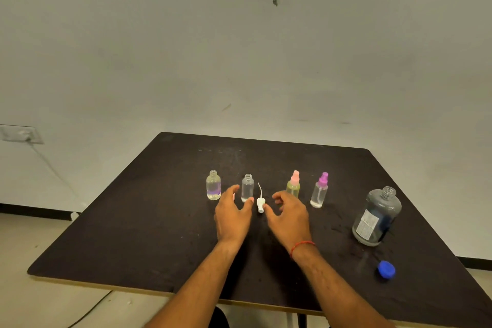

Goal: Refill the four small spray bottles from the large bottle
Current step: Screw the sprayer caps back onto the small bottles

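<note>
Both hands close in on the white spray top [261,204] lying on the table [133,221] between them.

Left hand [232,217] and right hand [288,217] are open, holding nothing. The top lies just right of the 2nd open bottle [247,188], cap toward the person, tube pointing away. Best to pinch the cap, swing the tube downward, then thread it in straight.
</note>
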Motion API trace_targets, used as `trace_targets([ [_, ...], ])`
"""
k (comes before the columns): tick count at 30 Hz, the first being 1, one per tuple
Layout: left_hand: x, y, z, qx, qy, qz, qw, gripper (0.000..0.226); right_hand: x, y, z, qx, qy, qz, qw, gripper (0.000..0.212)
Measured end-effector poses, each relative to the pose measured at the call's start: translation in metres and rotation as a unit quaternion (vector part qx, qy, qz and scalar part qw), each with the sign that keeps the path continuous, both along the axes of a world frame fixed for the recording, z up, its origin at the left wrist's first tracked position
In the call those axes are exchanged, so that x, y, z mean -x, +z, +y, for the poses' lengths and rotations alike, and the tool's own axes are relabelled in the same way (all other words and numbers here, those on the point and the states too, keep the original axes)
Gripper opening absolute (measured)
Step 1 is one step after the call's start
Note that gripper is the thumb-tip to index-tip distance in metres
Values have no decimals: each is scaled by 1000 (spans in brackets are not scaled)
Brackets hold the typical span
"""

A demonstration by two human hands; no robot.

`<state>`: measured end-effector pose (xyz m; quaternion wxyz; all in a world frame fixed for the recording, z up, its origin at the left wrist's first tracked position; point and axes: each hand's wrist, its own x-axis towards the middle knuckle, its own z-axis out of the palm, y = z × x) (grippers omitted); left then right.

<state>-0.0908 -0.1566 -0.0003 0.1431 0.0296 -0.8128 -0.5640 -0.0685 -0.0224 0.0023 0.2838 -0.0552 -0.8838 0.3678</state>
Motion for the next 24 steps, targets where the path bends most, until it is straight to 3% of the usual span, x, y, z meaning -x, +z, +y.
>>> trace_targets([
  [4, 13, 2, 5, 6, -16, -25, 1000, 53, 11, -2, -16, -48, -11, -49, 998, 24],
  [11, 28, 1, 10, 0, -35, -31, 999, 30, 27, -5, -24, -33, -32, -97, 994, 20],
  [17, 42, -10, 14, 5, -38, -23, 999, 26, 37, -5, -23, -34, -30, -124, 991, 16],
  [24, 44, -7, 13, 13, -38, -7, 999, 23, 33, -4, -17, -27, -42, -84, 995, 7],
])
